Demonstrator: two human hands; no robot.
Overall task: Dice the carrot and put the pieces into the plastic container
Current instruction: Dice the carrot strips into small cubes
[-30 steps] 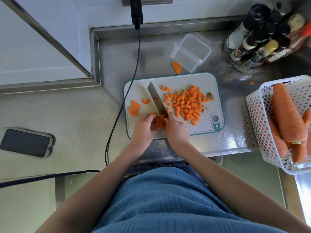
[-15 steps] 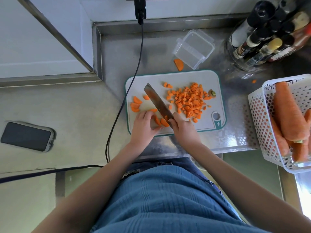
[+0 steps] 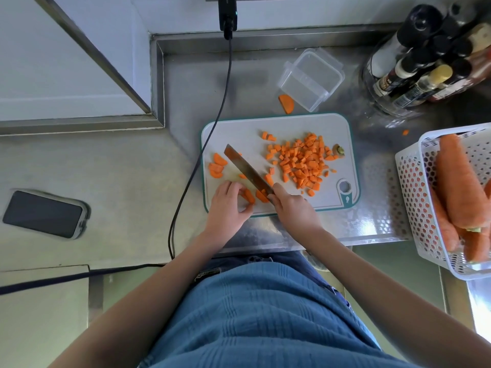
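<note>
The right hand (image 3: 293, 208) grips the knife (image 3: 248, 171) by its handle, the blade pointing far-left across the cutting board (image 3: 340, 123), probably to keep the edge away from the fingers. The left hand (image 3: 228, 205) curls its fingers around carrot slices (image 3: 249, 195) at the near edge, seemingly to gather them for cutting. The diced pile (image 3: 303, 163) lies on the right part, kept apart from uncut slices (image 3: 217, 166) on the left. The plastic container (image 3: 310, 78) stands on the desk (image 3: 132, 168) beyond the board, no pieces visible inside.
</note>
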